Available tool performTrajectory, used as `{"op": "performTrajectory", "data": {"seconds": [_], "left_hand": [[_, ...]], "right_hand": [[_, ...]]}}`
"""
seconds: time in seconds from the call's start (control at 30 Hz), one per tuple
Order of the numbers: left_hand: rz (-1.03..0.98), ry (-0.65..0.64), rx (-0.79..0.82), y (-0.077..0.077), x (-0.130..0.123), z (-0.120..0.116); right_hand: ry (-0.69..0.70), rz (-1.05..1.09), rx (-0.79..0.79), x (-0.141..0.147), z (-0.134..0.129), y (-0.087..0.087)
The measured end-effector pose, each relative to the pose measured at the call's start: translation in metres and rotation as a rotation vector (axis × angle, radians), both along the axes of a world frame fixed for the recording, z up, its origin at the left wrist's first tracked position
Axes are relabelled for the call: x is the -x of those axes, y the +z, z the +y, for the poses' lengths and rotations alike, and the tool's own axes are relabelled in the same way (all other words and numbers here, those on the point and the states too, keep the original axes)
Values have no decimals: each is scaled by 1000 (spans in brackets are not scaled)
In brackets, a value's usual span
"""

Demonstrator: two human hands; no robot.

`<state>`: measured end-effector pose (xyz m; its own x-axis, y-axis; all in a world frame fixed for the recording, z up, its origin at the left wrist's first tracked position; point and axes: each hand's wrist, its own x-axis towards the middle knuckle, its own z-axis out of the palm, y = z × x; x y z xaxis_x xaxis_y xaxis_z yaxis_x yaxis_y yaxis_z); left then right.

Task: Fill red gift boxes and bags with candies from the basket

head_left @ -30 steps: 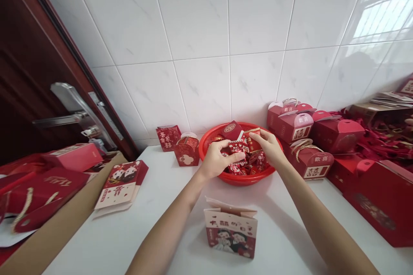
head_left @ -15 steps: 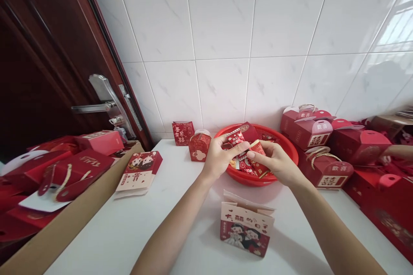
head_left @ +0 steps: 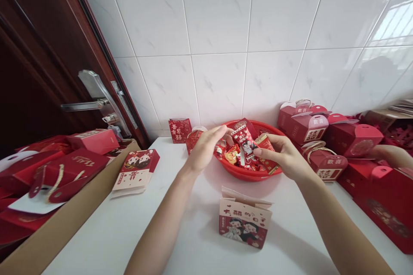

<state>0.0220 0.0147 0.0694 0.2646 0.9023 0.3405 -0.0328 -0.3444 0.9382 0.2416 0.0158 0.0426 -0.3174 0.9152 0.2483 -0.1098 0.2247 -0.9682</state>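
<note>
Right hand: fingers bent, thumb across the front, pinching two candy packets over the right half of the basket.
Printed packet: glossy red wrapper, narrow oblong; long axis steep, top end leaning left, printed face toward the viewer; it lies between the hands, at the right thumb's tip.
Gold-edged packet: red, flat and shiny, just right of the other, under the right fingers; its long axis slants down to the right.
Left hand: loosely spread, fingers reaching over the basket's left rim toward the printed packet; whether the fingertips touch it, I cannot tell.
Basket: round red plastic, perforated inside, holding crinkly wrapped candies.
Open box: cream and red card, upright nearer the viewer, flaps up, its cartoon couple facing front.
Counter: smooth and white, beneath it all.
Left side: two small red boxes by the wall, a panda-print box lying down, and a brown carton full of red card.
Right side: stacked gift boxes, some rope-handled; another person's hand beside them.
Backdrop: glossy marbled tiles, dark wooden door with a metal handle.
</note>
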Motion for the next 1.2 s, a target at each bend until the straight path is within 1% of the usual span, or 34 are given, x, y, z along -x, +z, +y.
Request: {"op": "performTrajectory", "data": {"seconds": [0.07, 0.17, 0.23, 0.3, 0.37, 0.47, 0.53, 0.57, 0.7, 0.77, 0.83, 0.97, 1.1, 1.2], "left_hand": [[122, -67, 10, 9, 14, -7], [432, -167, -20, 19, 32, -18], [632, -285, -51, 22, 38, -25], [784, -402, -77, 22, 39, -29], [874, -475, -93, 20, 37, -30], [900, -527, -128, 14, 30, -27], [886, -519, -143, 10, 24, -23], [880, -490, -142, 8, 21, -21], [857, -269, -161, 3, 13, -17], [833, -200, -191, 1, 11, -14], [812, -191, -196, -1, 12, -11], [834, -220, -144, -5, 14, -6], [854, -235, -51, -4, 15, -5], [867, -236, -24, -3, 17, -5]], "right_hand": [[-36, 8, 20, -7, -1, 4], [-75, -7, 15, -15, -6, 10], [-97, -28, -4, -17, -10, 14], [-110, -41, -12, -19, -12, 16], [-111, -40, -12, -19, -13, 17], [-118, -39, -19, -18, -13, 18], [-130, -55, -28, -18, -14, 18], [-134, -64, -35, -18, -14, 19], [-160, -133, -101, -21, -14, 21], [-174, -213, -165, -24, -13, 21], [-168, -311, -241, -28, -12, 22], [-107, -533, -368, -37, -13, 26], [-30, -711, -460, -43, -18, 31], [-5, -819, -514, -41, -21, 31]]}}
